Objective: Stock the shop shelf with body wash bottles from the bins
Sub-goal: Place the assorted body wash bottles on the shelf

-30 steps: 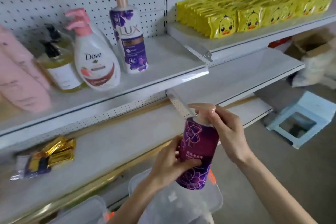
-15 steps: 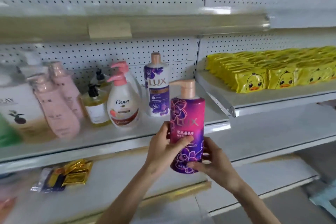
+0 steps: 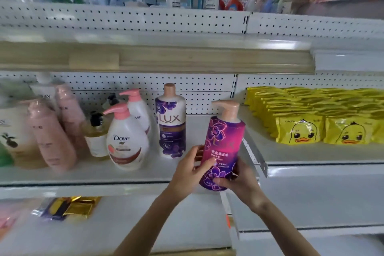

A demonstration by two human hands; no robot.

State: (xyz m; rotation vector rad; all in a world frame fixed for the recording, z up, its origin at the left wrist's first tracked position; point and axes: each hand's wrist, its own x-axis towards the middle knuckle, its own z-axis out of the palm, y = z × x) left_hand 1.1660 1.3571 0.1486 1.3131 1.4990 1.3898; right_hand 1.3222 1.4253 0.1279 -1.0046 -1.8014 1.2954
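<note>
A purple and pink Lux pump bottle (image 3: 223, 143) stands upright in the air, just above the right end of the white shelf (image 3: 83, 174). My left hand (image 3: 190, 169) grips its left side, thumb across the label. My right hand (image 3: 239, 181) holds it from the bottom right, fingers curled under the base. On the shelf behind stand a white and purple Lux bottle (image 3: 172, 121), two white Dove pump bottles (image 3: 126, 141), a small amber bottle (image 3: 96, 137) and pink bottles (image 3: 52, 135).
Yellow duck packets (image 3: 311, 118) fill the neighbouring shelf to the right. A shelf edge (image 3: 158, 58) hangs overhead. Gold and dark packets (image 3: 68, 207) lie on the lower shelf at left. More bottles stand blurred at the far left.
The view has risen from the bins to the shelf. Both hands have lifted the purple bottle up and to the right, toward the open spot beside the other Lux bottle. My right hand went from the pump to the base.
</note>
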